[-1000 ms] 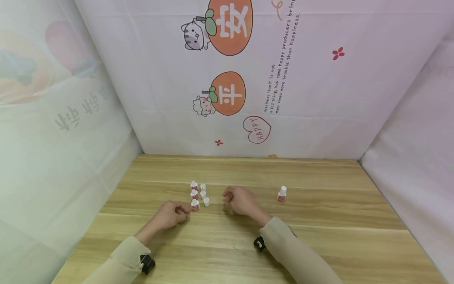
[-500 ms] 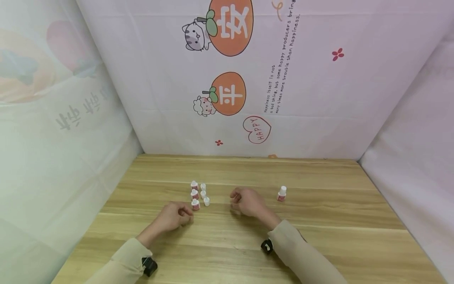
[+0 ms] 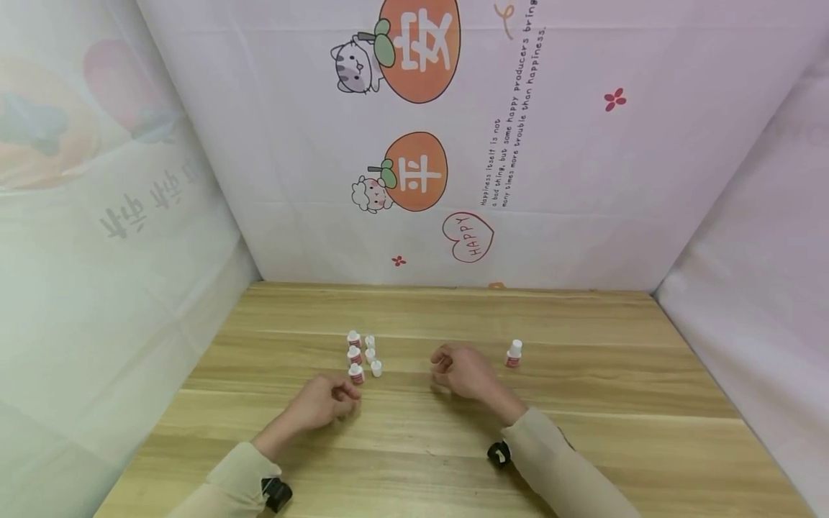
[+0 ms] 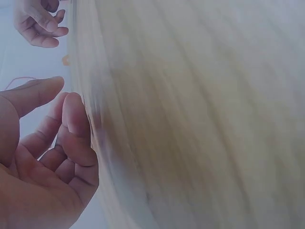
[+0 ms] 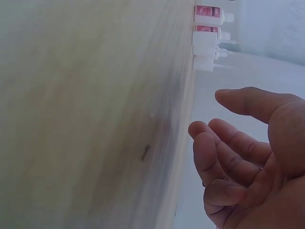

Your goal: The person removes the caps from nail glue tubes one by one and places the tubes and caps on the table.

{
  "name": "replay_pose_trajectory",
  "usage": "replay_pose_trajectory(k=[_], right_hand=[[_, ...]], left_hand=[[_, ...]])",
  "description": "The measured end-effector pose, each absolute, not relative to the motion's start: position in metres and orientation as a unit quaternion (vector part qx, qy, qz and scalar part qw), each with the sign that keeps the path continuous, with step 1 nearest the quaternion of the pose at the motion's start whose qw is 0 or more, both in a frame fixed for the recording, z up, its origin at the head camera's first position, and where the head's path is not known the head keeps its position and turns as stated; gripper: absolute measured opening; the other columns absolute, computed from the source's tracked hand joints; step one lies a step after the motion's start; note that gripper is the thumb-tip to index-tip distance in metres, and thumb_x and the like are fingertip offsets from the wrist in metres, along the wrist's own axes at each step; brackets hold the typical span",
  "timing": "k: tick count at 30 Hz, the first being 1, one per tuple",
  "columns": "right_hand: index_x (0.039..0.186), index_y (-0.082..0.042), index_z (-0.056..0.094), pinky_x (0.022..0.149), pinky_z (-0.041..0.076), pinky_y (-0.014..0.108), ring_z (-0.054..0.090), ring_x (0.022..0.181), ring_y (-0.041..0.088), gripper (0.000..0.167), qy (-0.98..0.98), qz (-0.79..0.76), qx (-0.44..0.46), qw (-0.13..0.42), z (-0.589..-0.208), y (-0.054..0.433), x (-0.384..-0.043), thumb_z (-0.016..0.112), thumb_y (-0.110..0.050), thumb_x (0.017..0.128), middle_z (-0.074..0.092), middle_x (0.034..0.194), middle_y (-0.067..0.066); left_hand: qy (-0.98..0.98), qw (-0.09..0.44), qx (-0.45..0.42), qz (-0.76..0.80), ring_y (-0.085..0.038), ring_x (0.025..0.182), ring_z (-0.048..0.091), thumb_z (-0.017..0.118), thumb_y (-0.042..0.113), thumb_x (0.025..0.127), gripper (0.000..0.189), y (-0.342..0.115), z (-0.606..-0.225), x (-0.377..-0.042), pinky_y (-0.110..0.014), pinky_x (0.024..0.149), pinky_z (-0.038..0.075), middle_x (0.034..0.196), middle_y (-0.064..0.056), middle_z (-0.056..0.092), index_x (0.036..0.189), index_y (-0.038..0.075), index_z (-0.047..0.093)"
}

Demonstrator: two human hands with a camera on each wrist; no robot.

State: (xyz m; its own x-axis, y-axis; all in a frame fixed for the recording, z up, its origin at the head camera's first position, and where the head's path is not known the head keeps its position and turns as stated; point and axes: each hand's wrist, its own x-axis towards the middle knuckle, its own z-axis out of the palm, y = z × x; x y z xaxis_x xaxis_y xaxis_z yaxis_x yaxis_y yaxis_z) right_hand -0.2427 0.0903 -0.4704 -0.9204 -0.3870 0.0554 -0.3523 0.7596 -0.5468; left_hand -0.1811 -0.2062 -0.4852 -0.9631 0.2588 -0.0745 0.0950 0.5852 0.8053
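Note:
Three small white bottles (image 3: 356, 375) with pink labels stand uncapped in a line left of the middle of the table. Beside them, on their right, is a matching line of three white caps (image 3: 376, 369); in the right wrist view a thin stem sticks out of the nearer caps (image 5: 204, 44). My left hand (image 3: 322, 403) hovers just in front of the nearest bottle, fingers loosely bent and holding nothing. Between the caps and a lone capped bottle (image 3: 514, 354), my right hand (image 3: 468, 372) is also empty, its thumb apart from its bent fingers.
The wooden table (image 3: 414, 460) is enclosed by white printed cloth (image 3: 557, 237) at the back and on both sides. Each wrist carries a small black camera (image 3: 277, 495) below the sleeve cuff.
My right hand has drawn off to the right, away from the caps and toward the lone bottle. The left hand has shifted slightly right and nearer to me. Bottles and caps stay put.

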Motion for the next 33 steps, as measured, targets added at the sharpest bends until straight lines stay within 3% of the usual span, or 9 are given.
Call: replay_pose_trajectory(k=[13,33], right_hand=[[0.101,-0.013,0.072,0.076,0.053,0.035,0.064,0.08,0.009,0.019,0.939,-0.289,-0.184,0.031,-0.468,0.106,-0.237,0.079,-0.019,0.085,0.071,0.087,-0.005],[0.102,-0.011,0.072,0.069,0.052,0.029,0.063,0.074,0.006,0.017,0.936,-0.304,-0.178,0.012,-0.469,0.123,-0.234,0.076,-0.015,0.086,0.07,0.084,-0.006]], left_hand=[[0.887,0.098,0.116,0.437,-0.011,0.063,0.061,0.072,0.005,0.086,0.009,-0.185,-0.481,-0.184,-0.023,0.05,0.049,0.078,-0.004,0.069,0.095,0.003,0.071],[0.898,0.08,0.152,0.406,-0.007,0.069,0.059,0.074,0.012,0.086,0.008,-0.151,-0.475,-0.199,-0.021,0.062,0.049,0.079,0.002,0.069,0.093,0.009,0.073]])
